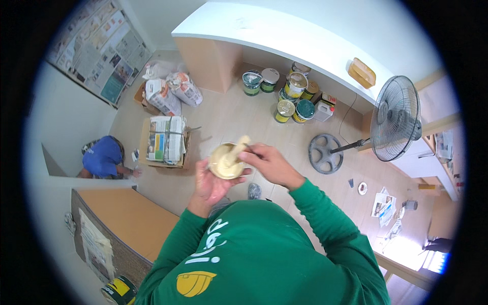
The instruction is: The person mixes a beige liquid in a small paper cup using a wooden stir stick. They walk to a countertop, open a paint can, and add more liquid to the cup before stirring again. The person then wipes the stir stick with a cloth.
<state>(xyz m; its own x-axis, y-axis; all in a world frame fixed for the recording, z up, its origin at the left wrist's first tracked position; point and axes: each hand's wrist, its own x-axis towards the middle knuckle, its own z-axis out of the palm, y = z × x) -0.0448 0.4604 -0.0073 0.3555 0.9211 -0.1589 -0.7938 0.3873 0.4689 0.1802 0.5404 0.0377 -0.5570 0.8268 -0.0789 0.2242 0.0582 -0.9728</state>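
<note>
My left hand [207, 184] cups a small round tub [213, 165] from below, its fingers curled around the rim. Cream-coloured paste [223, 166] fills the tub. Between the closed fingers of my right hand [274, 162] is a spatula [238, 150], thickly coated with the same paste. Its coated end lies over the tub, and the paste hides the blade's exact shape. Both hands are in front of my chest, above the tiled floor. Whitish smears mark my left palm.
Paint tins [284, 109] stand under a white counter [284, 38]. A pedestal fan [396, 118] is at right. Left are a newspaper-topped box [166, 142], filled bags [163, 96] and a crouching person in blue [104, 158]. A wooden panel [127, 213] lies nearer.
</note>
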